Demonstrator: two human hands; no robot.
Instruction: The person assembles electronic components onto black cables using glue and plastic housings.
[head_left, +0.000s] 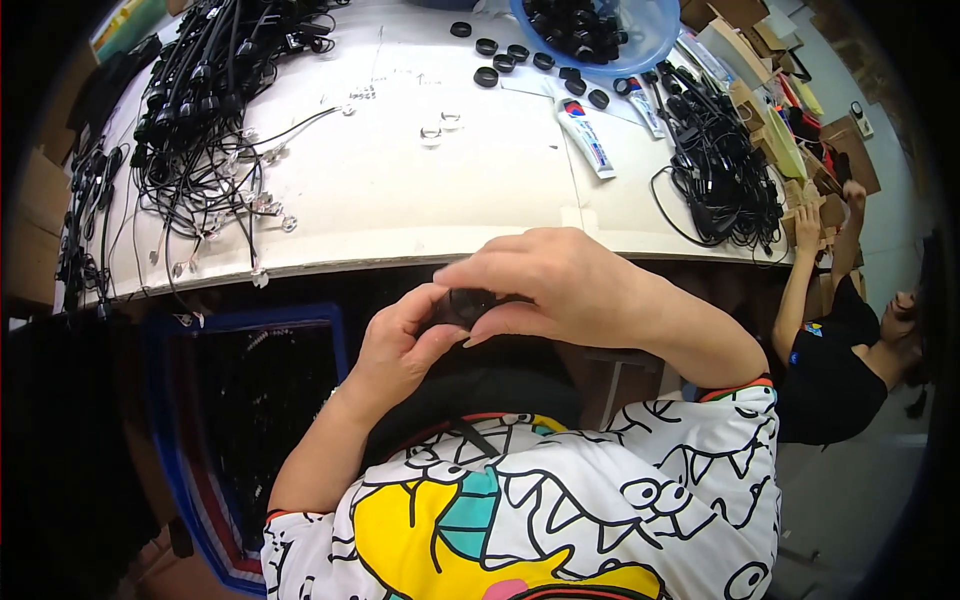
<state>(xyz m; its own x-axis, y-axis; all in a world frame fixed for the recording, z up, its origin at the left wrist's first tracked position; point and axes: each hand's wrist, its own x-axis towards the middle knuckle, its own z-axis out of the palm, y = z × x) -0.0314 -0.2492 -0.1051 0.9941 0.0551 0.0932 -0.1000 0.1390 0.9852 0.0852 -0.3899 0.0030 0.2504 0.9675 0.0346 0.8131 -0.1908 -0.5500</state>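
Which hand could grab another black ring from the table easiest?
Probably the right hand: the loose black rings lie up toward its side, while the left hand cradles the small black part from below.

Mid table (400, 200) bare, cable heaps (200, 110) L & R, caps (520, 60) far edge.

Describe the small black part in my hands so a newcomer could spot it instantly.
Below the white table's near edge, the left hand and right hand meet. The small black part sits pinched between them, unlike the black rings lying loose near the blue bowl.
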